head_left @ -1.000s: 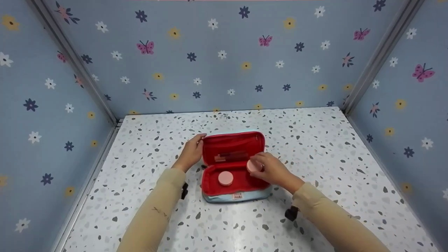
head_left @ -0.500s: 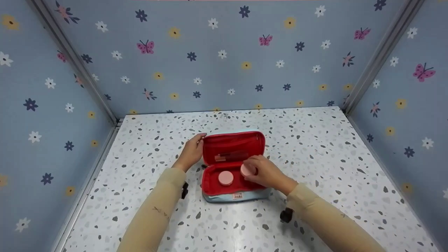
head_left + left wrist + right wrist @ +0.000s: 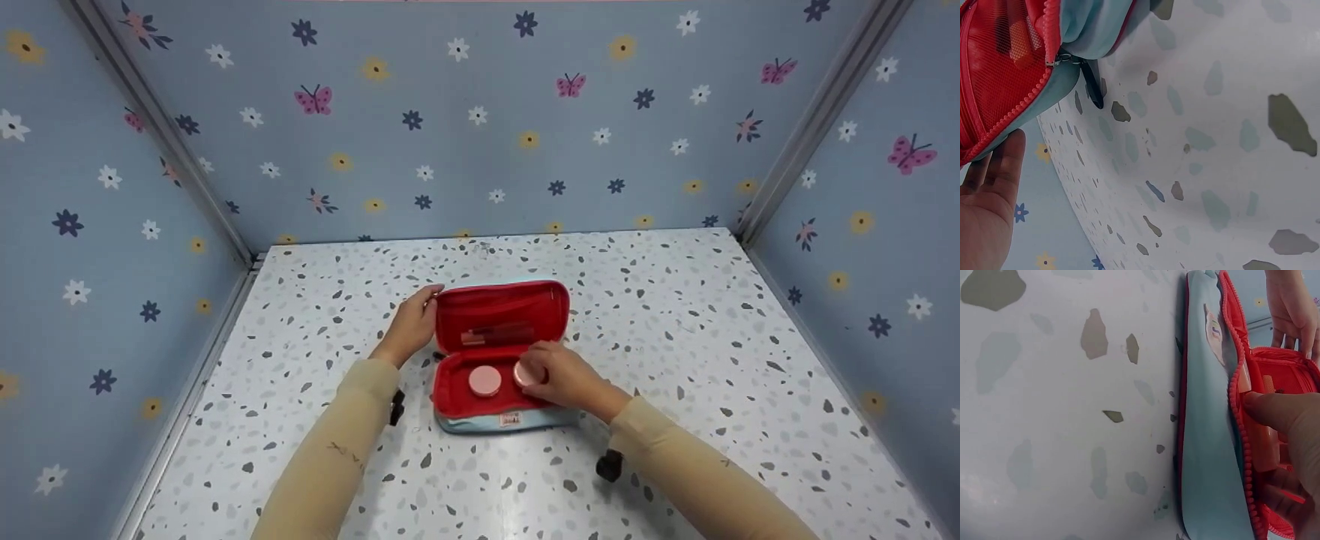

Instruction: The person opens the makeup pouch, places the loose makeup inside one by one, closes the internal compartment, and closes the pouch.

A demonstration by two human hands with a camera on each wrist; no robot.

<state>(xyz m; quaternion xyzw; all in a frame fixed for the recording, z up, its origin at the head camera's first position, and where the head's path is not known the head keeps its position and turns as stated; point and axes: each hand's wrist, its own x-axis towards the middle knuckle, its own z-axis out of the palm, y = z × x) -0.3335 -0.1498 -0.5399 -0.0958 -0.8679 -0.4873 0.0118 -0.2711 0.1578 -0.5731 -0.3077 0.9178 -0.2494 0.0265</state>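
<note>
A pale blue zip case (image 3: 466, 426) with red lining lies open on the table, its lid (image 3: 499, 295) raised at the back. My right hand (image 3: 574, 379) reaches into the lower half and pinches a round pink container (image 3: 527, 373) between thumb and fingers. In the right wrist view, the thumb presses the near side of this container (image 3: 1261, 444). A second round pink container (image 3: 484, 381) sits to its left in the case. At the lid's left edge, my left hand (image 3: 409, 326) props it with extended fingers (image 3: 1008, 157) behind the blue outer side.
Slim stick-shaped items (image 3: 491, 334) sit behind red mesh in the lid. A dark zip pull (image 3: 1092, 84) hangs at the case's left hinge end. The speckled white table (image 3: 300, 420) is bounded by flower-patterned walls (image 3: 480, 127) at the back and sides.
My right hand has moved left and lower into the case with the round pink container, bringing it beside the second one. My left hand has stayed at the lid.
</note>
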